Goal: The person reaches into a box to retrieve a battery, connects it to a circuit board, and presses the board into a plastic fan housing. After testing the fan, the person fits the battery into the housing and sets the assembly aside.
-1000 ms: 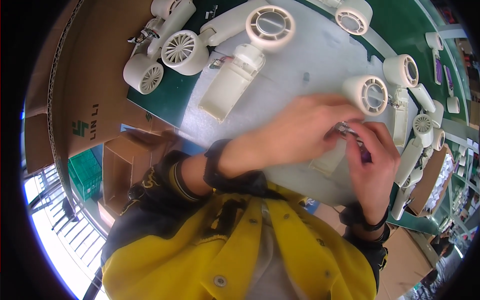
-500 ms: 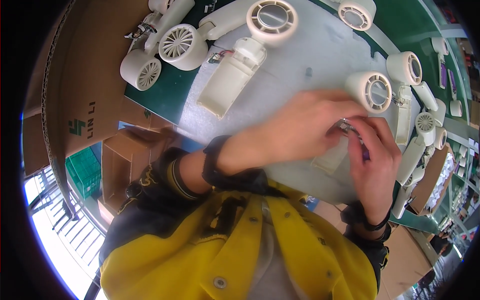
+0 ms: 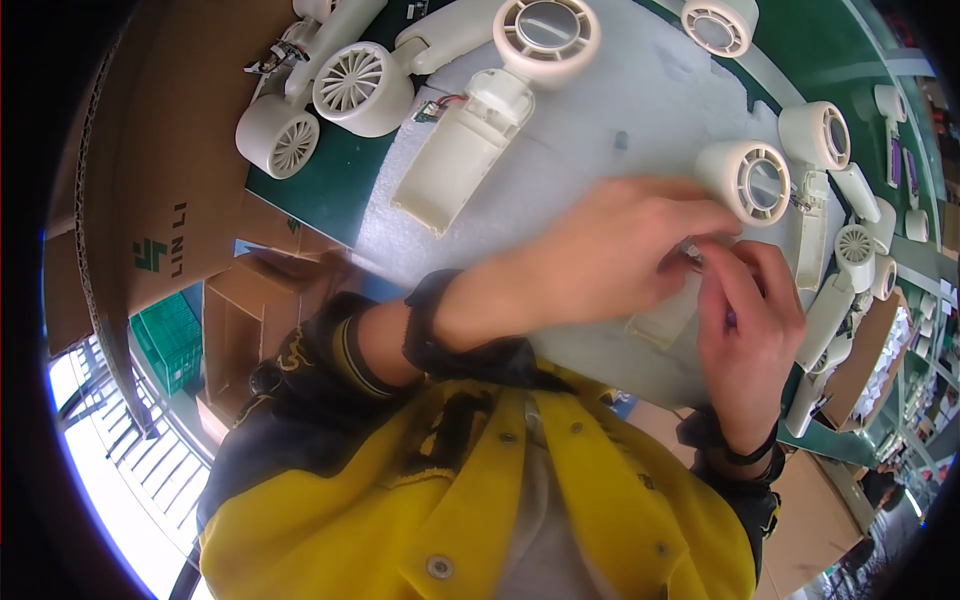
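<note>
A cream handheld fan lies in front of me, its round head [image 3: 750, 182] just beyond my fingers. Its open handle shell [image 3: 662, 318] shows partly beneath my hands. My left hand [image 3: 640, 245] reaches across from the left, fingers bent and closed at the tips around a small silvery electronic part [image 3: 692, 251]. My right hand [image 3: 748, 315] meets it there, thumb and fingers pinched on the same part. A bit of something purple [image 3: 731, 319] shows inside the right hand's curl. Most of what lies between the fingertips is hidden.
A white foam sheet [image 3: 560, 150] covers the green table [image 3: 330, 185]. Another fan with an opened handle [image 3: 450, 165] lies left of centre. More fan bodies [image 3: 365, 90] are at far left and along the right edge [image 3: 822, 135]. Cardboard boxes [image 3: 150, 170] stand at left.
My fingertips have closed further over the small silvery part, so less of it shows. The hands otherwise stay in nearly the same place, and the view has shifted slightly.
</note>
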The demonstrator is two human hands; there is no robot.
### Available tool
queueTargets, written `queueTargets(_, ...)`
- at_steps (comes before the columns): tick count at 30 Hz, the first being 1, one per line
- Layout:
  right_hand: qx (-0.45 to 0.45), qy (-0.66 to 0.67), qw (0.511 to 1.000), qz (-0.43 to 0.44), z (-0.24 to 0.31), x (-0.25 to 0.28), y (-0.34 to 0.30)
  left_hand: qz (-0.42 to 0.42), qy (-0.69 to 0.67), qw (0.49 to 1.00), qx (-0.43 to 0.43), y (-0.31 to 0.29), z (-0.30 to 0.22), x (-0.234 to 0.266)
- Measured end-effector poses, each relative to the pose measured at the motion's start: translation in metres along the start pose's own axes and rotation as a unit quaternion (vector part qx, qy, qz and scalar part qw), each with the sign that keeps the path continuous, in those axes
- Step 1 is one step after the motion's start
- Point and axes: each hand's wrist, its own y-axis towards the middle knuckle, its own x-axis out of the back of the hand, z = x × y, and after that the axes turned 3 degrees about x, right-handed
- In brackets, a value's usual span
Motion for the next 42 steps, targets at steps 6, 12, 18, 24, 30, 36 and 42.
queueTargets(6, -0.015, -0.007, 1.0, 0.002, 0.001, -0.001, -0.001, -0.004, 0.002, 1.0, -0.004, 0.0, 0.001, 0.0)
queueTargets(12, -0.02, -0.011, 1.0, 0.017, 0.001, 0.001, 0.001, 0.008, 0.0, 1.0, 0.002, 0.0, -0.001, 0.002)
queueTargets(18, -0.024, 0.017, 0.999, 0.042, -0.001, 0.0, 0.004, 0.026, -0.062, 0.998, 0.017, 0.0, 0.005, 0.007)
queueTargets(24, -0.062, 0.103, 0.989, 0.084, 0.001, 0.009, 0.007, 0.042, -0.066, 0.997, 0.029, 0.002, 0.011, 0.009)
queueTargets(30, -0.019, 0.095, 0.993, 0.062, -0.009, -0.002, 0.0, 0.054, -0.051, 0.996, 0.044, 0.001, 0.012, 0.011)
queueTargets(36, -0.013, 0.052, 0.997, 0.059, -0.004, 0.001, -0.002, 0.052, -0.054, 0.996, 0.049, 0.002, 0.012, 0.012)
queueTargets(42, -0.01, 0.053, 0.998, -0.014, -0.012, -0.006, -0.015, 0.077, -0.047, 0.994, 0.065, 0.006, 0.006, 0.017)
